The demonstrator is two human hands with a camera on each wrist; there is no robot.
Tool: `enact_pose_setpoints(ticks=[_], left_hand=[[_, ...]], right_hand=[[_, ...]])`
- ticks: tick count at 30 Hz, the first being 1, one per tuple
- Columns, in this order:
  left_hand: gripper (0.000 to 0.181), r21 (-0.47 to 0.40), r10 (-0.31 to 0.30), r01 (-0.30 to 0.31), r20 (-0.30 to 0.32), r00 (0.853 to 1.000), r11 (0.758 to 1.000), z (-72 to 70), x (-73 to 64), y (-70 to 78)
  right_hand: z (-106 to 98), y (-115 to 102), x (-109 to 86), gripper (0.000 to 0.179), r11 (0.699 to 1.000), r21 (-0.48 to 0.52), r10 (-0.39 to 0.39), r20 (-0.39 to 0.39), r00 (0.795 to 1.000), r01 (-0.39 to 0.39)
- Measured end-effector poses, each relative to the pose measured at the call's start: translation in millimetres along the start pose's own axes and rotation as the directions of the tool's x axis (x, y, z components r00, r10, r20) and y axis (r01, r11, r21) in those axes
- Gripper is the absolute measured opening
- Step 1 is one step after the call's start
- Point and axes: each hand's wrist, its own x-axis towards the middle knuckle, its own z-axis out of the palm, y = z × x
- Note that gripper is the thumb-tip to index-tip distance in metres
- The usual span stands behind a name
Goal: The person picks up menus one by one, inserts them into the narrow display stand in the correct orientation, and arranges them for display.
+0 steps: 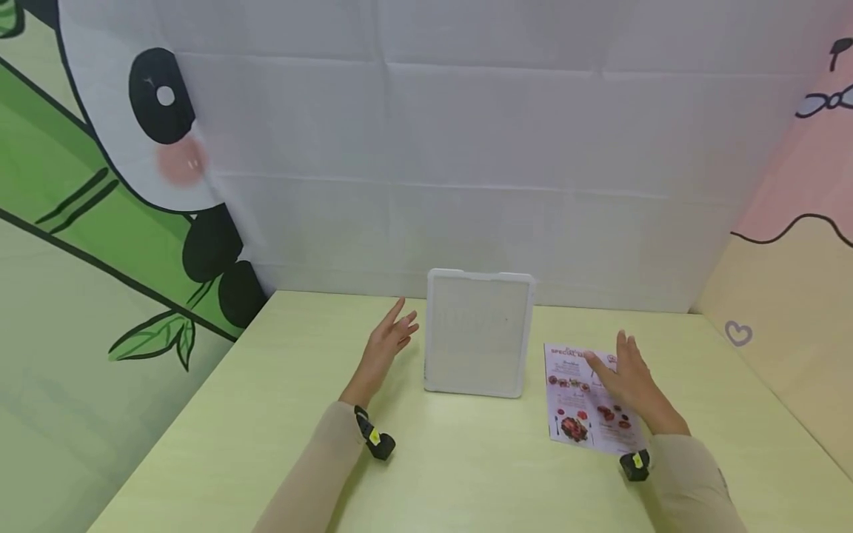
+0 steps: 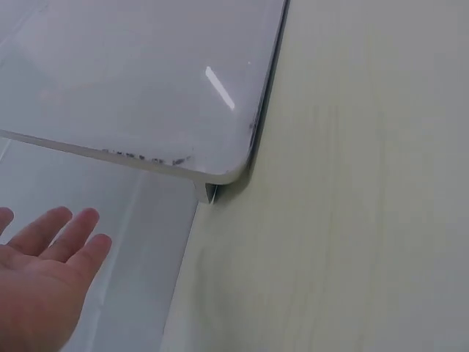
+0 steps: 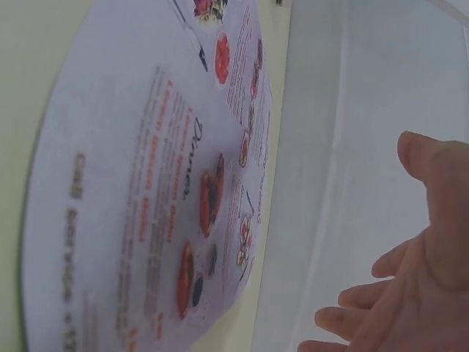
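Note:
A white-framed rectangular stand with a pale panel is upright on the table. Its lower corner, with dark scuff marks along the edge, shows in the left wrist view. Just left of it my left hand hovers with fingers extended, holding nothing. To the stand's right lies a printed menu sheet with food pictures and text. My right hand is raised over the sheet, fingers spread and grasping nothing. In the right wrist view the menu fills the left side, apart from the fingers.
The pale yellow table reaches back to a white cloth backdrop. A green printed panel with a panda stands along the left, and a pink and cream one along the right. Each wrist wears a small black camera.

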Motion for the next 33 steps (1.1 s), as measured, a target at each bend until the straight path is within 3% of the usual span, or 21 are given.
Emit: enact_pose_setpoints(ticks=[7,15,23,33], left_hand=[[0.051,-0.152,-0.049,0.046,-0.013,0.999,0.987,10.9,7.3,-3.3],[0.047,-0.357,-0.098,0.084,-0.021,0.995,0.930,21.4,11.2,-5.6],[0.047,-0.359,-0.099,0.085,-0.022,0.995,0.930,27.6,9.4,-9.9],[0.054,-0.186,-0.090,0.076,-0.067,0.994,0.980,30.4,13.6,-11.8]], right_hand=[[-3.0,4.5,2.0,0.101,1.000,-0.001,0.026,0.051,0.998,-0.026],[-5.6,11.7,1.9,0.101,0.998,-0.013,0.065,0.104,0.992,-0.064],[-0.4,20.8,-1.6,0.099,0.998,-0.040,0.048,0.126,0.991,-0.043],[0.2,23.4,-2.4,0.103,0.995,-0.104,0.016,0.133,0.991,-0.002]])
